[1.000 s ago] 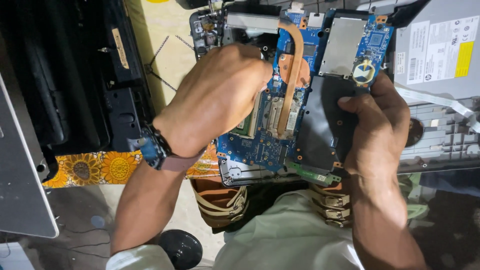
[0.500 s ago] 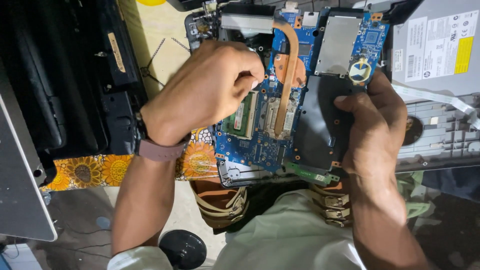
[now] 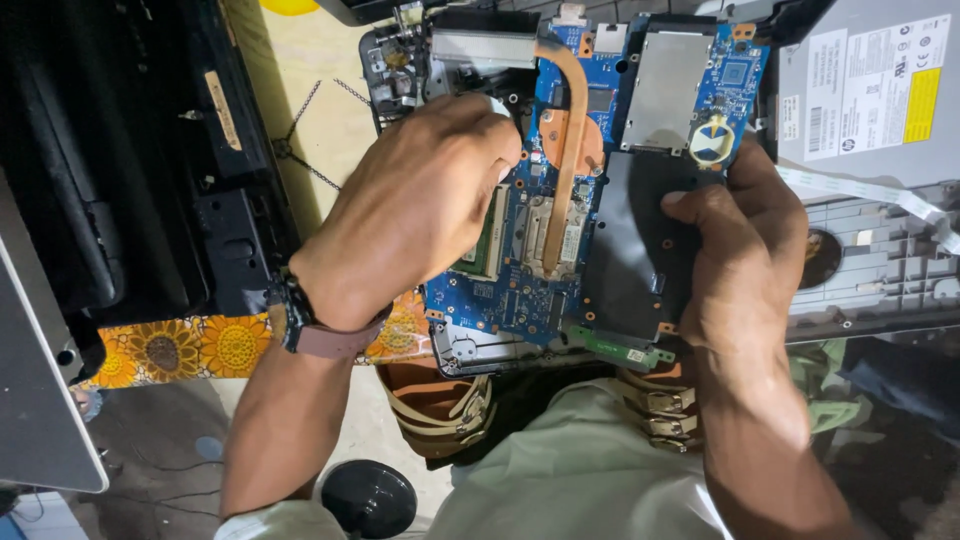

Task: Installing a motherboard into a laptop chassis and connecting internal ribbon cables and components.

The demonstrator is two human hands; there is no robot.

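The circuit board (image 3: 520, 290) is glossy blue laminate, crossed by a smooth copper pipe (image 3: 570, 150) with a dull metallic sheen. A matt black film sheet (image 3: 625, 250) covers its right part, and above that sits a brushed grey metal plate (image 3: 665, 95). The optical drive (image 3: 870, 90) is matt grey metal under a white paper label. The cloth (image 3: 200, 345) at the table's near edge is printed fabric — sunflowers — and the watch strap (image 3: 335, 340) looks like smooth brown leather

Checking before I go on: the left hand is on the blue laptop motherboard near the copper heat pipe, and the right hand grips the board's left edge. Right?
Not quite. In the head view the right hand grips the right edge of the blue motherboard, not its left. The left hand is on the board beside the copper heat pipe.
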